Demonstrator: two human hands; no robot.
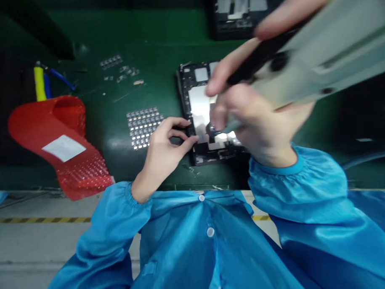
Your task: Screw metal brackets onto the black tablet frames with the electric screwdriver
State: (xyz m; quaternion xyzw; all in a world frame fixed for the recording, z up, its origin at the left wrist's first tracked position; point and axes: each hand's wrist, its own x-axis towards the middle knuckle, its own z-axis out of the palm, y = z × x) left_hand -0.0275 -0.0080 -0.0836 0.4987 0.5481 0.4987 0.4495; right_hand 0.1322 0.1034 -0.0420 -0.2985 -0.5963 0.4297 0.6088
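Note:
My right hand is wrapped round the nose of a large pale grey electric screwdriver, slanting in from the upper right, close to the camera and blurred. Its tip points down at an opened tablet, a black frame with silver plates inside. The hand and tool cover the tablet's right part, so I cannot tell whether the tip touches a screw. My left hand has its thumb and curled fingers on the tablet's left edge, gripping it. Beside that hand lie rows of small metal parts, partly hidden by its knuckles.
Loose small parts are scattered on the green tabletop. At left lie a red bubble-wrap pouch with a white label and yellow-and-blue-handled pliers. Another opened device sits at the back. A cable runs at right.

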